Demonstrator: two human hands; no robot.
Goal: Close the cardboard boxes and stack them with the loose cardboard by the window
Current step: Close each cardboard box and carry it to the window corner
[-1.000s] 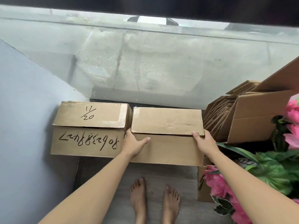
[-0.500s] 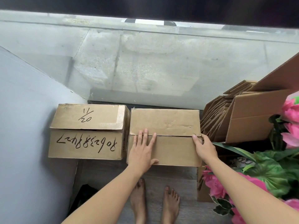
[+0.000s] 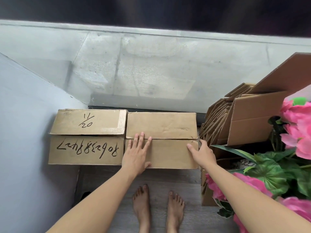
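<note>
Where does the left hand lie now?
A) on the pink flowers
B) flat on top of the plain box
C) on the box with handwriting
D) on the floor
B: the left hand lies with fingers spread flat across the flap seam of the plain box.

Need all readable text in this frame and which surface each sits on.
"11/20": handwritten in black on the far top flap of the left box.
Long handwritten string on that box's near flap, upside down to the camera; looks like "20623889" plus unclear characters, not reliably readable.
The plain box under the hands: no text.
Small print by the flowers: too blurred.
</note>
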